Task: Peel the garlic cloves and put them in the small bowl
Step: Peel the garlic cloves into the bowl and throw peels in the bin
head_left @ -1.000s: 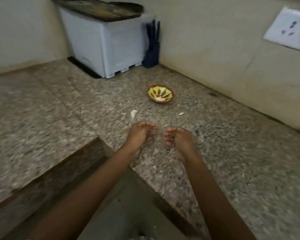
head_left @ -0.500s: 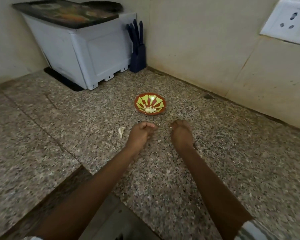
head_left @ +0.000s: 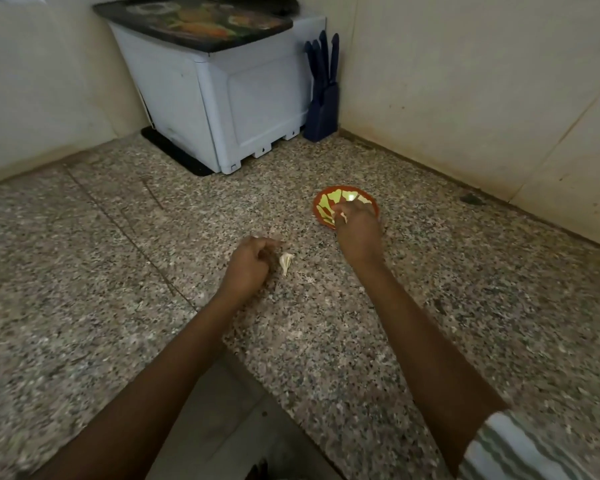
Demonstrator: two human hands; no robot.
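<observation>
Head view. A garlic clove [head_left: 342,216] is pinched by the right hand [head_left: 358,226] directly over the small bowl [head_left: 323,202]; release low inside the rim is advised. Near the bowl, the left hand [head_left: 249,263] is curled beside a pale garlic piece [head_left: 286,263]; its grip cannot be told. A white box [head_left: 222,98] and a knife block [head_left: 321,98], behind the bowl, obstruct nothing.

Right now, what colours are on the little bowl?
The bowl is orange-red with yellow-green leaf-like patches inside; the head view shows it best.
</observation>
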